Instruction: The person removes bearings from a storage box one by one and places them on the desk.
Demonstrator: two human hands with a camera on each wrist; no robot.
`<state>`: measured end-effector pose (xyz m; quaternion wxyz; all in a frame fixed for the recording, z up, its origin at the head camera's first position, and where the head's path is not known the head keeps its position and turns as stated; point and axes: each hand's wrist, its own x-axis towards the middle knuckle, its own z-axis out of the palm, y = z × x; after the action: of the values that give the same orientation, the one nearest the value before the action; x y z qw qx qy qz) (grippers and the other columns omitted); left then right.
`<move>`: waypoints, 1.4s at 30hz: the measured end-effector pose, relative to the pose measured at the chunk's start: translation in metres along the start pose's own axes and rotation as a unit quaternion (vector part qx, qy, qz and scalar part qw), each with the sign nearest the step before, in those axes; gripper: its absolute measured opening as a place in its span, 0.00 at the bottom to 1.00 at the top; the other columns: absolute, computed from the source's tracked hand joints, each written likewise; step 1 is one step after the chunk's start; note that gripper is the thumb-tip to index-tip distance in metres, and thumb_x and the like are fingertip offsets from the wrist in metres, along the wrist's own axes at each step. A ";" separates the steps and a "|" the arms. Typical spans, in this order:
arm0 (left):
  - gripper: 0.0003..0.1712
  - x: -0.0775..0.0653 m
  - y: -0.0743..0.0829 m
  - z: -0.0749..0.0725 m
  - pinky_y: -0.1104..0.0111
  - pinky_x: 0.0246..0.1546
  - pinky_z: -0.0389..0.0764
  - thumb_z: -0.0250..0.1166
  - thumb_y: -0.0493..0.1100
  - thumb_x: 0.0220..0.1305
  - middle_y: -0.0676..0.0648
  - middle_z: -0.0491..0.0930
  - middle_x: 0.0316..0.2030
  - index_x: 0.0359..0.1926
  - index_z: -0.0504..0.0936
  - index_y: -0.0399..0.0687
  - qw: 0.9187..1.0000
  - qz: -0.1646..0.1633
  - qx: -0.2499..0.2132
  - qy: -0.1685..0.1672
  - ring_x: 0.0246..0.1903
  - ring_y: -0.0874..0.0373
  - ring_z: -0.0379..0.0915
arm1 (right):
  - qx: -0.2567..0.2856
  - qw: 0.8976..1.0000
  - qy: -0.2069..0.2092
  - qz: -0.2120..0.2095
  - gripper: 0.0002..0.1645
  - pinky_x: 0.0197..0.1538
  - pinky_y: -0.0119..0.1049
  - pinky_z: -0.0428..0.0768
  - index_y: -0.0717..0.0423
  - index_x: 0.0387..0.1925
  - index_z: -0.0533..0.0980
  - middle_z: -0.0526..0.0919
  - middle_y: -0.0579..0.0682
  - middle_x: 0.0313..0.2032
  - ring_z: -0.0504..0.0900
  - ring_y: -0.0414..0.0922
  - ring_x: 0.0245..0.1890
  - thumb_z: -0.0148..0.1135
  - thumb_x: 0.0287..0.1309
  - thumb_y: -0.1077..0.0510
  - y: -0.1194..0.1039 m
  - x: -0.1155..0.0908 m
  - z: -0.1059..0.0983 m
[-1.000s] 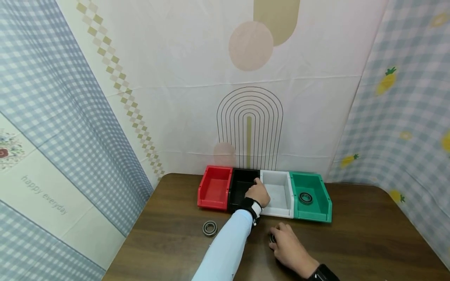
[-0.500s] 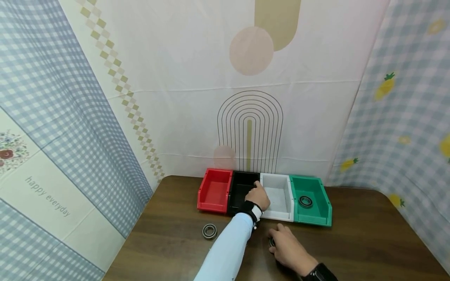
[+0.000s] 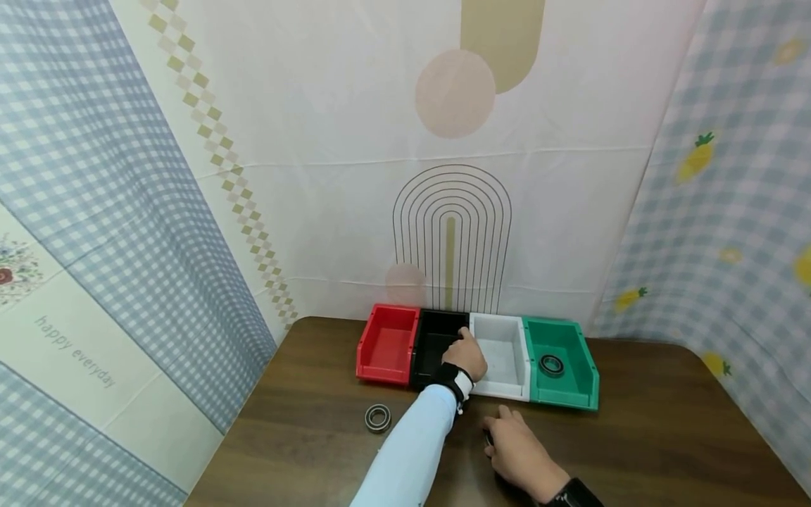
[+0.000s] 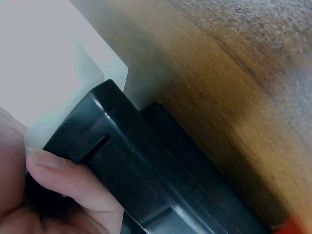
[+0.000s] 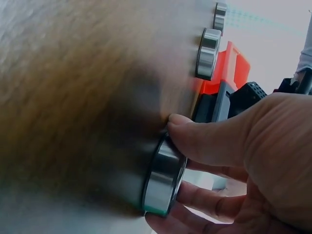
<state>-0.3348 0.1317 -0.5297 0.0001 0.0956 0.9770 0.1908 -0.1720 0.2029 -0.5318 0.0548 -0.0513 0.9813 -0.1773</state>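
Observation:
My left hand lies over the wall where the black bin meets the white bin. In the left wrist view its thumb presses on the black bin; the other fingers are mostly hidden. Over the table, my right hand pinches a metal ball bearing between thumb and fingers, and only a sliver of it shows in the head view. Another bearing lies flat on the table, left of the left sleeve. One more bearing lies inside the green bin.
A red bin completes the row at its left end, along the back of the brown table. Patterned cloth hangs behind and on both sides. Two bearings stand out beyond the right hand in the right wrist view, the nearer bearing being larger.
The right hand has turned slightly over its bearing, which shows less in the head view. The left hand keeps its place, and the head view has tilted up a little.

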 end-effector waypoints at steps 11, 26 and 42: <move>0.39 0.010 -0.005 0.013 0.59 0.23 0.81 0.68 0.48 0.70 0.41 0.85 0.27 0.73 0.64 0.36 1.000 0.007 -0.001 0.009 0.22 0.50 0.80 | 0.007 1.000 0.008 -0.012 0.14 0.47 0.52 0.81 0.60 0.42 0.87 0.80 0.54 0.39 0.77 0.52 0.42 0.80 0.53 0.64 0.002 0.002 0.000; 0.38 0.004 -0.002 0.006 0.58 0.25 0.83 0.69 0.48 0.70 0.40 0.86 0.28 0.73 0.65 0.38 1.000 -0.001 0.004 0.012 0.23 0.50 0.81 | 0.009 1.000 0.011 0.000 0.15 0.47 0.51 0.81 0.60 0.43 0.87 0.79 0.54 0.39 0.77 0.52 0.42 0.80 0.53 0.64 -0.003 0.000 -0.002; 0.38 0.006 -0.003 0.008 0.58 0.24 0.81 0.66 0.46 0.72 0.39 0.86 0.28 0.75 0.63 0.36 1.000 0.000 -0.014 -0.006 0.21 0.49 0.79 | 0.007 1.000 0.004 0.008 0.18 0.49 0.52 0.82 0.62 0.48 0.86 0.79 0.55 0.41 0.77 0.53 0.44 0.80 0.54 0.63 -0.002 -0.001 -0.001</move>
<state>-0.3412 0.1332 -0.5375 0.0070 0.0963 0.9742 0.2041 -0.1706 0.2018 -0.5301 0.0527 -0.0424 0.9806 -0.1842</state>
